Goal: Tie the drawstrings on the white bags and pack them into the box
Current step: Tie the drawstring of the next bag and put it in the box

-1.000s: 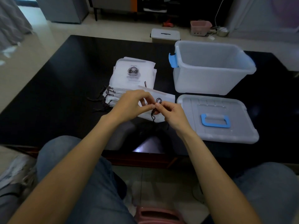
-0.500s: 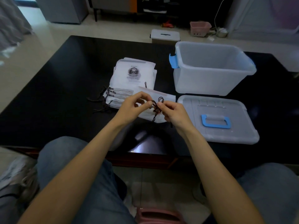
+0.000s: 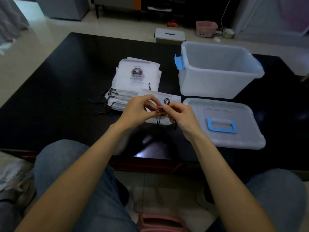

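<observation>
Black table (image 3: 50,97): glossy top, carrying all items below. Box (image 3: 217,72): translucent white plastic, blue side latches, lid off, standing at the table's 2 o'clock; interior shows nothing inside. Lid (image 3: 225,123): matching translucent plastic with a blue handle, lying flat at 4 o'clock, just in front of the box. Stack of white bags (image 3: 137,81): flat pile near the table's centre, toward 11 o'clock of the hands; the top bag bears a dark round emblem with small lettering (too blurred to read), and dark cords trail from the pile's left edge. White bag in work (image 3: 168,99): lying between the stack and the lid, partly under the hands. Left hand (image 3: 138,111): fingers curled, pinching the dark drawstring (image 3: 166,101). Right hand (image 3: 180,114): likewise pinching the same drawstring, fingertips meeting those of the left; a small loop stands at 12 o'clock above the pinch, loose ends hanging at 6 o'clock.
</observation>
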A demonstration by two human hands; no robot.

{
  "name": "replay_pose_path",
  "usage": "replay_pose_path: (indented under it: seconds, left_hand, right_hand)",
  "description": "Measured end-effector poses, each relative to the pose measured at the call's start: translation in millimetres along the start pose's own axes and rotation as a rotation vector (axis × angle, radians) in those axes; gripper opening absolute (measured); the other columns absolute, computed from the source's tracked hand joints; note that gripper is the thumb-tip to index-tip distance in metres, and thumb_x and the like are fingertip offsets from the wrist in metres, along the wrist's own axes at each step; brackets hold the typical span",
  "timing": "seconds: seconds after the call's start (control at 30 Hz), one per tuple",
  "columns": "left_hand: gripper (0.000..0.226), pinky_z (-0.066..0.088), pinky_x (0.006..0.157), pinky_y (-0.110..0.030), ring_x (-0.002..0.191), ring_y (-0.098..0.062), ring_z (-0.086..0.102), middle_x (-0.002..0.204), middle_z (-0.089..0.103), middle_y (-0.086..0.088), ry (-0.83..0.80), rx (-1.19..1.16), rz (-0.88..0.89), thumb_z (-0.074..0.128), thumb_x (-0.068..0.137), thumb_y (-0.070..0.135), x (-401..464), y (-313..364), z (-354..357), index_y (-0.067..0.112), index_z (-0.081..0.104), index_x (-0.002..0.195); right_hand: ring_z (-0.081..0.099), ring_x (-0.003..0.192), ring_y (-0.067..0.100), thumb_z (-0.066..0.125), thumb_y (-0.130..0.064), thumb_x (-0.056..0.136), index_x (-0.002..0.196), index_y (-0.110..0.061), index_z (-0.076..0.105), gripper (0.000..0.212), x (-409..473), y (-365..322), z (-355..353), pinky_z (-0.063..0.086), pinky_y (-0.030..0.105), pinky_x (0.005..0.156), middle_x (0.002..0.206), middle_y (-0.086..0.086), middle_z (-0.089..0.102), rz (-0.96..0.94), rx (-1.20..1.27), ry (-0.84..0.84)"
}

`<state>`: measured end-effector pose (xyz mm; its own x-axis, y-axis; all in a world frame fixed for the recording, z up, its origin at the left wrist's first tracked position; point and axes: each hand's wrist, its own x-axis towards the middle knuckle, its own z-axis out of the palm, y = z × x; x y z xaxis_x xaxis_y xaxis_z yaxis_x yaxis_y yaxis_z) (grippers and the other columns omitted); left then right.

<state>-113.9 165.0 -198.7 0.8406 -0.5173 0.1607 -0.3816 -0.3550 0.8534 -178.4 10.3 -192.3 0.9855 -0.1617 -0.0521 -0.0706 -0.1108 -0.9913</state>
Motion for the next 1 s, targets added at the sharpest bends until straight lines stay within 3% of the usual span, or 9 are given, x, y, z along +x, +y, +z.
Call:
replay_pose_path:
  seconds: [0.23,0.4,0.5,0.6,0.7,0.83,1.0]
  left_hand:
    - [0.015,0.048,0.063,-0.016,0.079,-0.001,0.069,0.081,0.073,0.000,0.029,-0.102,-0.009,0.076,0.077,0.011,1,6,8,0.014,0.069,0.089]
    - [0.017,0.052,0.072,-0.023,0.082,-0.009,0.069,0.086,0.072,-0.006,-0.059,-0.079,0.001,0.075,0.077,0.009,2,3,2,0.010,0.065,0.091]
    - [0.018,0.052,0.075,-0.017,0.081,-0.011,0.069,0.087,0.072,-0.011,-0.121,-0.131,-0.029,0.075,0.076,0.005,3,0,-2,0.010,0.064,0.090]
    - [0.020,0.051,0.073,-0.016,0.073,-0.007,0.065,0.079,0.069,-0.010,-0.151,-0.139,-0.068,0.075,0.075,0.001,5,-3,-1,0.015,0.063,0.084]
    - [0.022,0.052,0.072,-0.021,0.067,-0.004,0.062,0.073,0.066,-0.001,-0.126,-0.086,-0.101,0.073,0.075,0.002,4,-5,3,0.020,0.063,0.081]
    - [0.019,0.054,0.076,-0.024,0.072,-0.006,0.065,0.075,0.068,-0.001,-0.059,-0.098,-0.132,0.071,0.076,0.004,2,-5,6,0.017,0.064,0.089]
    - [0.016,0.052,0.072,-0.017,0.072,-0.004,0.066,0.076,0.069,0.001,-0.049,-0.232,-0.118,0.067,0.084,0.007,-4,-1,2,0.020,0.066,0.093]
  right_hand:
    - [0.045,0.066,0.014,0.059,-0.016,0.090,0.082,-0.012,0.070,0.014,0,0,-12,0.034,0.021,0.057,0.070,-0.002,0.064,0.043,0.141,-0.125]
    - [0.051,0.059,0.007,0.069,-0.012,0.076,0.083,-0.010,0.069,0.007,0,0,-19,0.037,0.018,0.056,0.071,0.000,0.068,0.066,0.160,-0.192]
    - [0.058,0.063,0.005,0.070,0.001,0.078,0.079,-0.012,0.068,0.014,3,-1,-22,0.039,0.017,0.054,0.074,-0.001,0.070,-0.002,0.029,-0.157]
    - [0.061,0.066,0.002,0.074,0.000,0.076,0.082,-0.011,0.069,0.014,5,-2,-20,0.046,0.015,0.059,0.075,-0.001,0.068,-0.137,-0.175,-0.123]
    - [0.062,0.070,0.003,0.074,-0.006,0.076,0.084,-0.015,0.070,0.013,10,1,-16,0.049,0.015,0.068,0.076,-0.006,0.069,-0.352,-0.552,-0.069]
    - [0.061,0.068,0.021,0.067,-0.013,0.077,0.085,-0.010,0.069,0.009,14,7,-9,0.052,0.039,0.059,0.076,0.005,0.066,-0.601,-1.012,0.029]
    - [0.061,0.065,0.022,0.061,-0.017,0.084,0.085,-0.008,0.067,0.011,10,16,-5,0.050,0.037,0.048,0.076,0.006,0.066,-0.803,-1.044,0.205]
